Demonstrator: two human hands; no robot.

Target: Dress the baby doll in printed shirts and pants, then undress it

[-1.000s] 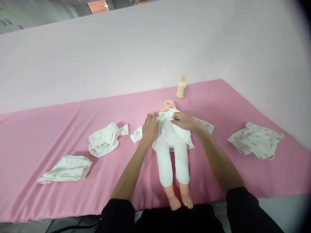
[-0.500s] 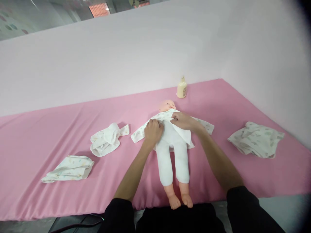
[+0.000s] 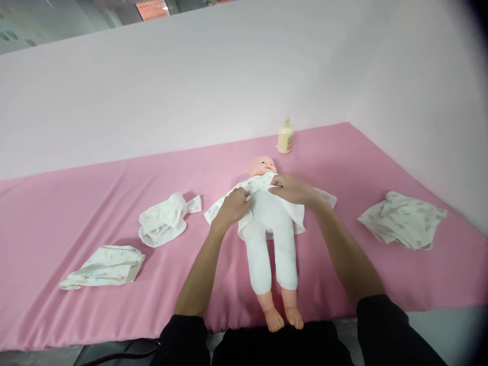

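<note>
Both hands are at work on the small printed shirt [image 3: 297,212] around the chest of the doll [image 3: 269,221], and the step in hand looks to be bringing together or settling its front edges — a judgement, since the knuckles cover the spot itself. The doll lies on its back along the pink-covered desk [image 3: 324,284], head away from the person and bare feet at the near edge, its white-clad trunk and legs showing between the open lower flaps of the shirt. The left hand [image 3: 232,205] lies over one side of the chest, fingers curled inward and nearly closed at the shirt's front; the right hand [image 3: 293,190] comes across from the other side, fingers bent, thumb near the forefinger, just below the collar. Whether cloth is truly pinched in either hand I cannot tell. The shirt is directly under the fingers, and the doll's middle lies between the two hands, its head just beyond them. The sleeves spread out to either side, with no doll's hand showing at the cuffs. The next move seems to call for a light hold on both edges — keeping the front even without dragging the doll.
</note>
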